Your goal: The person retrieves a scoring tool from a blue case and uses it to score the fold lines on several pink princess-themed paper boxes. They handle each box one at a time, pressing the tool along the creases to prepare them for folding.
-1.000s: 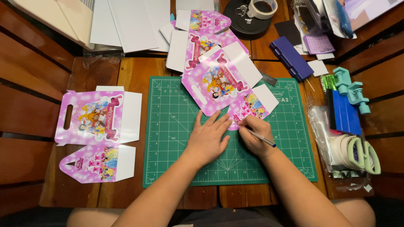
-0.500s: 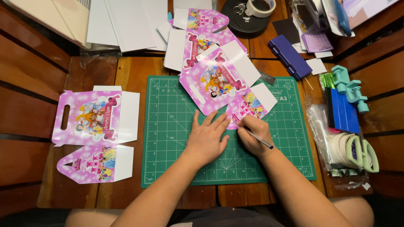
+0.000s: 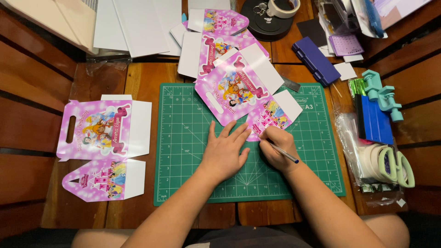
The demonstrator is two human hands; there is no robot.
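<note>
Left hand (image 3: 224, 151) flat, released, pressing pink box sheet (image 3: 241, 94) onto green mat (image 3: 183, 138). Right hand (image 3: 275, 148) clenched on blade (image 3: 285, 153) at sheet's lower edge. Two cut pieces (image 3: 103, 131) lying left on desk (image 3: 138, 76); more sheets (image 3: 216, 43) stacked beyond, seemingly uncut.

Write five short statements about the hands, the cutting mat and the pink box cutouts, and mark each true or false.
1. The left hand lies flat on the green cutting mat. True.
2. The right hand holds scissors. False: it holds a thin pen-like tool.
3. Two pink cutouts lie left of the mat. True.
4. The mat is red. False: it is green.
5. The tape roll sits on the mat. False: it sits beyond the mat, on a dark round object.
</note>
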